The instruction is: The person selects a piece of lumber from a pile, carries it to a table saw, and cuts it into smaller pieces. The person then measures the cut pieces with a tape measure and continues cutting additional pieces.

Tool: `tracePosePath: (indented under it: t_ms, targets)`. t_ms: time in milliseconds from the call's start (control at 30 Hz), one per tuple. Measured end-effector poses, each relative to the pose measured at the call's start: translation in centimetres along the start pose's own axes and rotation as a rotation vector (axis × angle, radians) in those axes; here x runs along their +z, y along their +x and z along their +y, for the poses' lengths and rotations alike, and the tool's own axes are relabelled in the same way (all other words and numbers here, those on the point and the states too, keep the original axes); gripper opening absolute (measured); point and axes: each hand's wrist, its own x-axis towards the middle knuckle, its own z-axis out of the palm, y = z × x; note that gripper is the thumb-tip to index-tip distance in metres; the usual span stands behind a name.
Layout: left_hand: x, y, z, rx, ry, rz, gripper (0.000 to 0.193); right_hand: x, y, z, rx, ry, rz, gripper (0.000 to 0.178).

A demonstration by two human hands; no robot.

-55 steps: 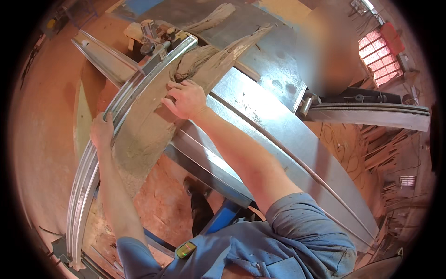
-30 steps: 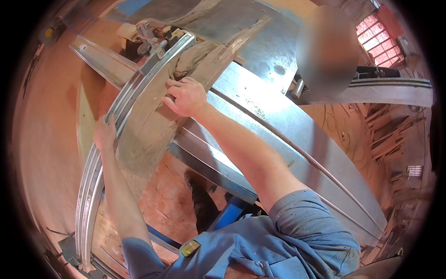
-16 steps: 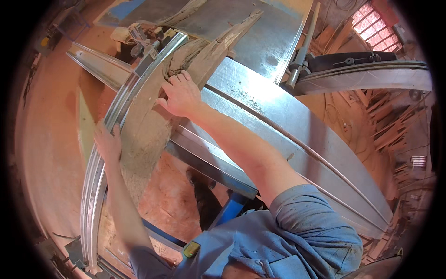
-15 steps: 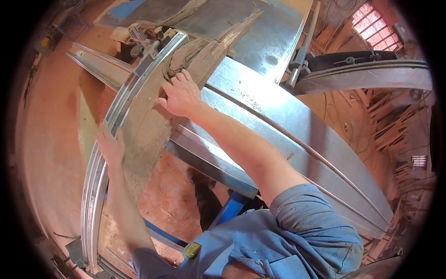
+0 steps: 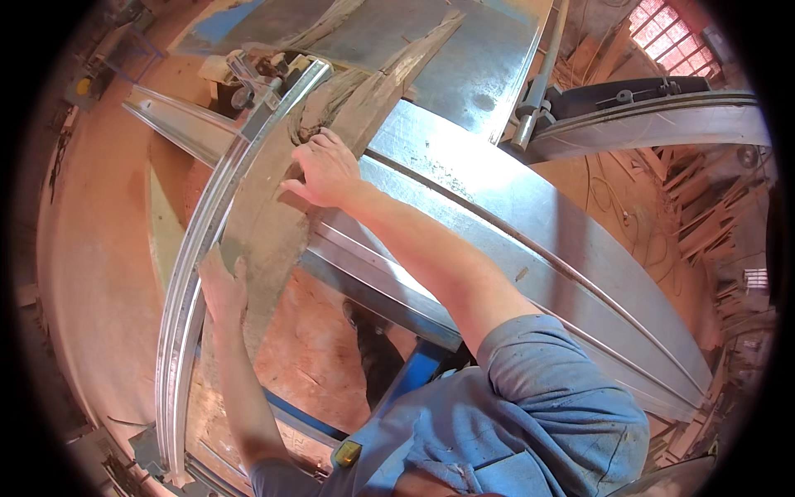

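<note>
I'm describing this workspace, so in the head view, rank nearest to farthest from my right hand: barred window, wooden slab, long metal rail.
1. Wooden slab, under the right hand.
2. Long metal rail, to the left.
3. Barred window, far upper right.

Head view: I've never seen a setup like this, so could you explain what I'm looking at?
There is no robot here, just a person's two bare hands, seen from above by a fisheye camera worn on the head; that lens makes straight edges look curved. A rough brown wooden slab lies partly over a metal table, alongside a long metal rail. The right hand rests on the slab, thumb apart from the fingers. The left hand is by the slab's edge next to the rail; whether it presses on either is hard to tell. Neither hand appears to hold a tool.
</note>
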Motion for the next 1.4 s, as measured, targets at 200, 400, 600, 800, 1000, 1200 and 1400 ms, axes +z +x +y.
tracePosePath:
  t_ms: [200,400,600,800,1000,1200,1400]
  targets:
    - [0.9,0.7,-1.0,0.012,-0.051,-0.023,0.063,1.2,0.4,0.4,0.052,0.042,0.014,0.046]
    - [-0.1,3.2,-2.9,-0.107,-0.112,-0.176,0.063,2.7,0.5,1.3,0.004,0.043,0.003,0.047]
    - [-0.9,3.2,-3.4,-0.101,-0.094,-0.296,0.062,1.9,-0.5,0.8,-0.012,0.107,0.015,0.043]
    - [3.1,4.4,-6.4,-0.153,-0.614,-0.591,0.073,0.6,-3.4,1.8,-0.05,0.089,-0.001,0.051]
    - [4.5,5.0,-4.8,-0.27,-0.931,-0.837,0.07,0.7,-4.8,3.1,-0.028,0.13,0.059,0.053]
    - [-4.7,0.0,4.9,-0.228,-0.506,-0.543,0.073,-3.8,-8.5,3.7,-0.094,0.203,0.153,0.053]
    - [-9.2,-6.3,14.2,-0.098,-0.094,-0.264,0.07,-10.2,-15.3,3.3,0.004,0.243,0.145,0.054]
